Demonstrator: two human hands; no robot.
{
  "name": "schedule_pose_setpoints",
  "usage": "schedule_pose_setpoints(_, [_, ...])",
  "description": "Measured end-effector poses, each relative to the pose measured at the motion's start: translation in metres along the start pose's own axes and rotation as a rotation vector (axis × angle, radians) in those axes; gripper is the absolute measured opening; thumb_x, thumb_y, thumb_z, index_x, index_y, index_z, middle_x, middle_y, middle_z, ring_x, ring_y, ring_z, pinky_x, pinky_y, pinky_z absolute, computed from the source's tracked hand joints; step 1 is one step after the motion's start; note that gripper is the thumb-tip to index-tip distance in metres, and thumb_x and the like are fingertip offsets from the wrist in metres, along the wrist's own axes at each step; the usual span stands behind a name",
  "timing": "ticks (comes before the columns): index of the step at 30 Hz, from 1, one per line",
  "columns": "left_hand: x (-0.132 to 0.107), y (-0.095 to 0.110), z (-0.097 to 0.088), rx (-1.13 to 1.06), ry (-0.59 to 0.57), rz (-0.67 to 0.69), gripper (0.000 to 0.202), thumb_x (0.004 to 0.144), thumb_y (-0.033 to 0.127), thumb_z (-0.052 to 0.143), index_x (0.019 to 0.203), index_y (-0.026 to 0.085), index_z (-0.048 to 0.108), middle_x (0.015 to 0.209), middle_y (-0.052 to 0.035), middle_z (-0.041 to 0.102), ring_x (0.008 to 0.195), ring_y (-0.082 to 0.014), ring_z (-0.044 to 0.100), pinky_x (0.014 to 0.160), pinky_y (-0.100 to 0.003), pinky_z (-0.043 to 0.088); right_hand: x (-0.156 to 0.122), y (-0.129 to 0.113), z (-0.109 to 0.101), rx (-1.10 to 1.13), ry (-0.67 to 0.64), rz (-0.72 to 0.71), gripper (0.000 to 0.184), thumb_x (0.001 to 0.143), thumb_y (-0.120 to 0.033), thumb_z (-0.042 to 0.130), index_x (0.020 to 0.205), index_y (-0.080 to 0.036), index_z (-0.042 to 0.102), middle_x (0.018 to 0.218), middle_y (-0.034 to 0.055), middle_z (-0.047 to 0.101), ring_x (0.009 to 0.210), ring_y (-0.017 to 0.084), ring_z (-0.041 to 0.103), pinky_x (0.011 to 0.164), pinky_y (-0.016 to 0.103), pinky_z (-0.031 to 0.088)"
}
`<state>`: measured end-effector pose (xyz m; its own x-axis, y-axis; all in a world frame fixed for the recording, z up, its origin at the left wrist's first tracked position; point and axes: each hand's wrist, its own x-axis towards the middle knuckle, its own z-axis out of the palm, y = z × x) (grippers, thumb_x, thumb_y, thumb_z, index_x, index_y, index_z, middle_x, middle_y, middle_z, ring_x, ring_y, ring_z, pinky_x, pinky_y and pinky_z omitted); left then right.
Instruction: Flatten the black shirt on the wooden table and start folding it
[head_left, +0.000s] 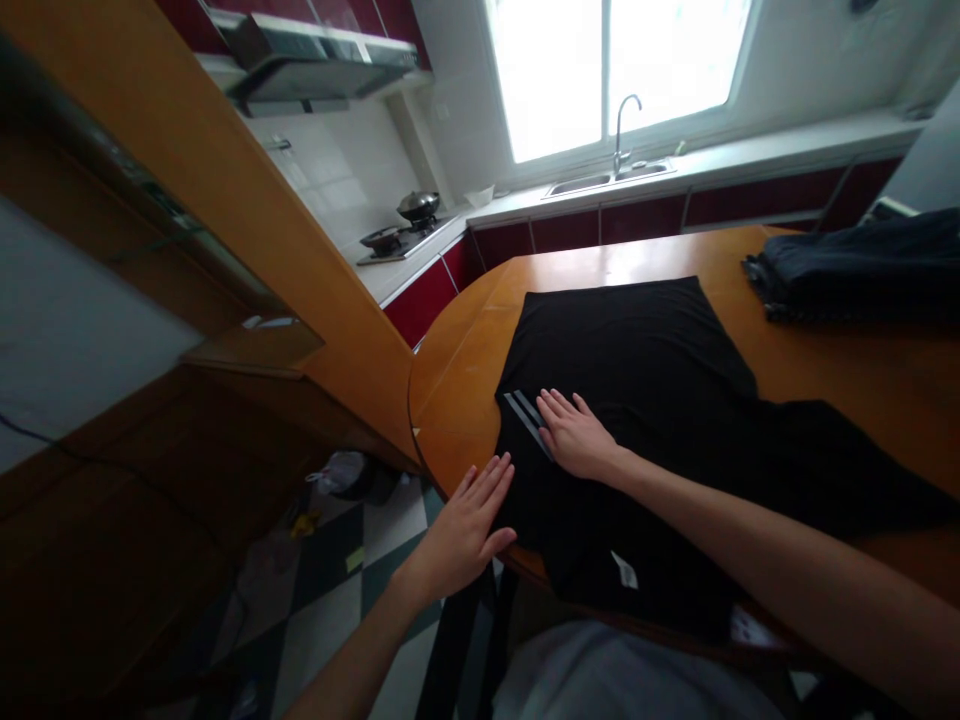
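Note:
A black garment (630, 350) lies spread out on the wooden table (457, 370), with a long part of it reaching to the right. Two grey stripes (526, 420) mark its left part, and a small white label (624, 570) shows close to the near edge. My right hand (574, 435) rests flat on the cloth beside the stripes, fingers stretched out. At the garment's left edge, by the table's rim, is my left hand (472, 520), its fingers extended and the thumb apart. Neither hand holds anything.
Folded dark clothes (862, 265) are stacked at the table's right. A wooden frame (300, 270) stands to the left, with a bag (341, 472) on the checkered floor. Behind the table are a stove (412, 240) with pans and a sink (581, 185) under the window.

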<state>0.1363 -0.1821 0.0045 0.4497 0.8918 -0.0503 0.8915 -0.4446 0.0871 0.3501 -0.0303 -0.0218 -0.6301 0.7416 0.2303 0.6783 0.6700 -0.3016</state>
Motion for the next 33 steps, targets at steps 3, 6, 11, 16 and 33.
schedule_pose_setpoints(3, [-0.011, 0.006, -0.004, -0.007, -0.041, -0.024, 0.083, 0.101, 0.049, 0.046, 0.16, 0.026, -0.007, 0.167, -0.0087, 0.007, 0.153, -0.0251, 0.011, 0.124, -0.048, 0.019, 0.001, 0.0, -0.001, -0.004, -0.002, 0.004, 0.059, 0.1, -0.034, 0.031, 0.152, -0.007, 0.037, 0.161, 0.0156, 0.031, 0.15, 0.027, 0.026, 0.122, 0.048, 0.017])
schedule_pose_setpoints(6, [-0.018, 0.007, -0.019, -0.055, -0.103, -0.022, 0.079, 0.1, 0.048, 0.049, 0.161, 0.028, 0.002, 0.166, -0.0072, 0.01, 0.153, -0.025, 0.014, 0.123, -0.048, 0.022, 0.0, 0.0, -0.001, -0.01, -0.003, 0.008, 0.059, 0.1, -0.034, 0.031, 0.152, -0.007, 0.038, 0.161, 0.0156, 0.031, 0.15, 0.027, 0.027, 0.121, 0.048, 0.018])
schedule_pose_setpoints(11, [0.023, -0.018, -0.05, -0.228, 0.008, -0.005, 0.057, 0.105, 0.041, 0.036, 0.159, 0.029, 0.022, 0.162, -0.0027, 0.031, 0.149, -0.0195, 0.03, 0.123, -0.044, 0.024, 0.0, -0.002, -0.001, -0.013, -0.006, 0.012, 0.06, 0.099, -0.034, 0.032, 0.152, -0.006, 0.038, 0.16, 0.0161, 0.032, 0.149, 0.028, 0.027, 0.121, 0.049, 0.018])
schedule_pose_setpoints(16, [0.146, -0.061, -0.048, -0.295, 0.214, -0.056, 0.056, 0.102, 0.031, 0.03, 0.154, 0.009, 0.035, 0.159, -0.0122, 0.035, 0.148, -0.0178, 0.031, 0.123, -0.035, 0.024, 0.0, -0.001, -0.002, -0.01, -0.005, 0.013, 0.06, 0.099, -0.034, 0.032, 0.152, -0.007, 0.039, 0.16, 0.0152, 0.032, 0.149, 0.027, 0.027, 0.121, 0.048, 0.018])
schedule_pose_setpoints(33, [0.263, -0.109, -0.002, -0.272, 0.282, -0.166, 0.052, 0.104, 0.033, 0.027, 0.149, 0.014, 0.043, 0.156, -0.012, 0.043, 0.146, -0.0238, 0.036, 0.12, -0.043, 0.027, 0.001, -0.004, -0.007, -0.008, 0.013, 0.018, 0.059, 0.099, -0.034, 0.032, 0.151, -0.007, 0.039, 0.16, 0.0151, 0.033, 0.149, 0.026, 0.028, 0.121, 0.047, 0.018])
